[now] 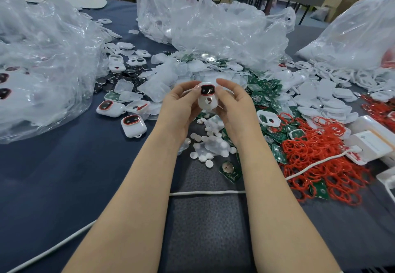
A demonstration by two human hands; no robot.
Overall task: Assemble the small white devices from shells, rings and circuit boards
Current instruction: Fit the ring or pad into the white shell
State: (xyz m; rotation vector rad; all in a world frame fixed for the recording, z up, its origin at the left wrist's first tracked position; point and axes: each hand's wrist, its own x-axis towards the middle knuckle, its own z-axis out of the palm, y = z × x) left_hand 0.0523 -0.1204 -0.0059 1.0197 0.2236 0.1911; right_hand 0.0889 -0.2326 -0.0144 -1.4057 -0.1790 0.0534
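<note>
Blue table [64, 176] beneath; left grip [181, 106] and right grip [232, 106] both clamp one device [207, 99] between them, seemingly pressing its shell closed. Next: squeeze evenly, then park it left of the grips, by finished units [133, 124].

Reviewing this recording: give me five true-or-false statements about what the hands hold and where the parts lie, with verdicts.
1. The left hand and right hand hold one white device between them. True.
2. The red rings are piled on the person's left. False: they lie to the right.
3. Two finished devices lie on the table, left of the hands. True.
4. The held white device has a bare dark window with no red ring. False: a red ring edges the window.
5. The green circuit boards sit stacked in a tray. False: they lie in a loose heap on the table.
</note>
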